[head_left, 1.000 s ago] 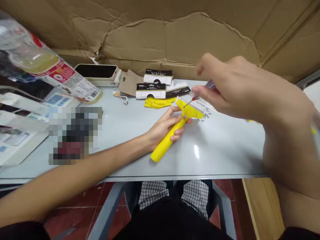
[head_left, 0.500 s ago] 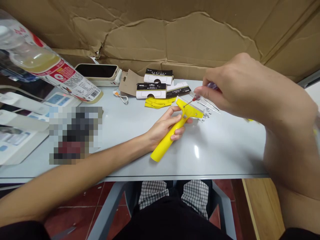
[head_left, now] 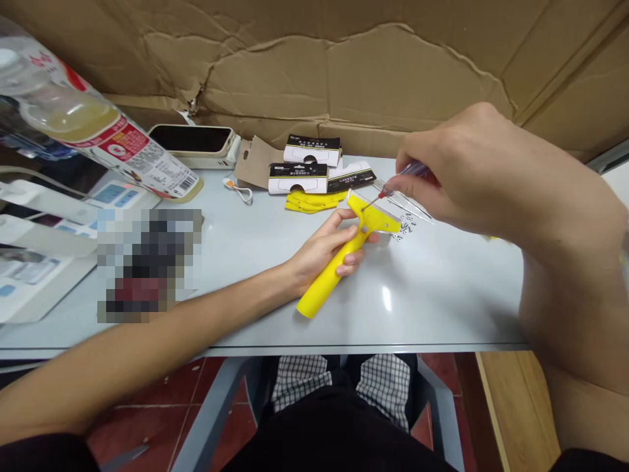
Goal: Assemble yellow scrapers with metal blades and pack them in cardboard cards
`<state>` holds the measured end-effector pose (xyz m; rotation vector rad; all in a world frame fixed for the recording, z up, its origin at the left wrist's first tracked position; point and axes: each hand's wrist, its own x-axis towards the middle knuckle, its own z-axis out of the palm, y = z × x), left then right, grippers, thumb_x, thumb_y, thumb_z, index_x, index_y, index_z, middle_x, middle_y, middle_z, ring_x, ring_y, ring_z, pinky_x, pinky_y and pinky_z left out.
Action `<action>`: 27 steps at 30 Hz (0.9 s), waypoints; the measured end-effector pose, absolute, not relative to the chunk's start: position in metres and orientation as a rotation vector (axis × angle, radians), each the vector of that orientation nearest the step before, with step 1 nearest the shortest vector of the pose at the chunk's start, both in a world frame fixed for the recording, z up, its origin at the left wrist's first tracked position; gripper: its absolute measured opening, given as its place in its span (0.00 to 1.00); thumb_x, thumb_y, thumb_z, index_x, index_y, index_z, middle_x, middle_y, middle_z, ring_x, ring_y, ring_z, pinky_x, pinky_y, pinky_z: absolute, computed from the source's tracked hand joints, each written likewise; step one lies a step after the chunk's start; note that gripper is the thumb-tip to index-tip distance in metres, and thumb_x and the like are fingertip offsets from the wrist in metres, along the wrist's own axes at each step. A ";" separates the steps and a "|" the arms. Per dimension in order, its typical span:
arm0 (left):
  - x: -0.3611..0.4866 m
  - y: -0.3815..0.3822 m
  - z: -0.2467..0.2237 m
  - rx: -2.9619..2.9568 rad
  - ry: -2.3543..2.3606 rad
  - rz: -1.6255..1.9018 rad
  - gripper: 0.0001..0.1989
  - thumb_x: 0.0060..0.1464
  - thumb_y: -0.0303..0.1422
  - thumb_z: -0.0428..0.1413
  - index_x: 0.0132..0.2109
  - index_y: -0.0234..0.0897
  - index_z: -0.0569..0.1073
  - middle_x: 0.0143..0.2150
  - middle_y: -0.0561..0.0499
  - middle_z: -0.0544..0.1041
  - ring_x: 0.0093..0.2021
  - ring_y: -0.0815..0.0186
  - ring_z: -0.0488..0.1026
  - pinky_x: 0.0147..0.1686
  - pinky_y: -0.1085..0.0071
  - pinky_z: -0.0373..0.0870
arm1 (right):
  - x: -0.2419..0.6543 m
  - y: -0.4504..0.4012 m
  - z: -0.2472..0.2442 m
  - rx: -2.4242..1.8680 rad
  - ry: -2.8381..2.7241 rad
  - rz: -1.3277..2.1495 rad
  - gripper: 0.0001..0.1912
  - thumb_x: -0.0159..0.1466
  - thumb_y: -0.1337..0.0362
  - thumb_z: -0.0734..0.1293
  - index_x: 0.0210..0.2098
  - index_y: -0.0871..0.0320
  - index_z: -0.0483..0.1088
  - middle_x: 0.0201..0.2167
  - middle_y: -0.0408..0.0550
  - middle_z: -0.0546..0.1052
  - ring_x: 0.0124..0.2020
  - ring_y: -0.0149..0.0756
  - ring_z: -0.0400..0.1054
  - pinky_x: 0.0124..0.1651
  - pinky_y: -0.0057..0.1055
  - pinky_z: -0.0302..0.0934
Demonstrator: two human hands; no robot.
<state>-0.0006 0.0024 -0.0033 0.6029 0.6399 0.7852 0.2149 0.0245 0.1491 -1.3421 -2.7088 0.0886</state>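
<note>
My left hand [head_left: 330, 248] is wrapped round the handle of a yellow scraper [head_left: 327, 278], whose wide head points away from me and to the right. Two screws show on the head, one near each end. In my right hand [head_left: 442, 174] is a screwdriver [head_left: 413, 170] with a clear handle and a red collar. Its thin shaft slants down to the left, and the tip meets the screw at the left side of the head. Small loose screws [head_left: 405, 227] lie just right of the scraper head, on the grey table [head_left: 255, 242].
Behind the scraper lie yellow plastic pieces [head_left: 314, 201] and black-and-white card packages [head_left: 297, 178]. A phone [head_left: 191, 139] rests on a white box at the back left, near a short cable [head_left: 238, 191]. A drink bottle [head_left: 118, 137] stands at left. Cardboard [head_left: 314, 72] walls the back.
The screwdriver's handle has turned slightly and more of it shows between my right fingers. The left hand and the scraper have stayed nearly still.
</note>
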 end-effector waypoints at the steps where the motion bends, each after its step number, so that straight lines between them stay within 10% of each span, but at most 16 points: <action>1: -0.001 0.002 -0.003 0.602 0.639 0.785 0.11 0.71 0.28 0.55 0.53 0.46 0.60 0.41 0.47 0.80 0.20 0.74 0.68 0.16 0.82 0.59 | 0.214 0.024 0.149 -1.385 -2.714 -0.005 0.15 0.76 0.53 0.62 0.37 0.49 0.76 0.24 0.52 0.71 0.33 0.52 0.71 0.35 0.46 0.60; 8: 0.000 0.002 -0.001 0.588 0.649 0.795 0.11 0.71 0.29 0.56 0.53 0.46 0.62 0.41 0.47 0.80 0.19 0.73 0.67 0.15 0.81 0.58 | 0.220 0.021 0.148 -1.359 -2.814 -0.081 0.17 0.72 0.54 0.63 0.58 0.49 0.69 0.37 0.52 0.78 0.33 0.49 0.70 0.32 0.44 0.58; 21: -0.001 0.001 -0.003 0.566 0.621 0.792 0.15 0.68 0.29 0.60 0.52 0.46 0.62 0.42 0.48 0.81 0.20 0.73 0.69 0.16 0.82 0.58 | 0.217 0.022 0.152 -1.480 -2.741 -0.155 0.16 0.73 0.51 0.68 0.30 0.49 0.74 0.18 0.48 0.65 0.30 0.51 0.72 0.34 0.44 0.59; 27: -0.001 0.000 -0.002 0.614 0.640 0.784 0.15 0.68 0.31 0.60 0.52 0.47 0.60 0.42 0.48 0.81 0.20 0.73 0.68 0.16 0.82 0.59 | 0.217 0.021 0.151 -1.501 -2.761 -0.236 0.19 0.75 0.44 0.59 0.40 0.43 0.78 0.19 0.49 0.68 0.28 0.53 0.71 0.29 0.45 0.55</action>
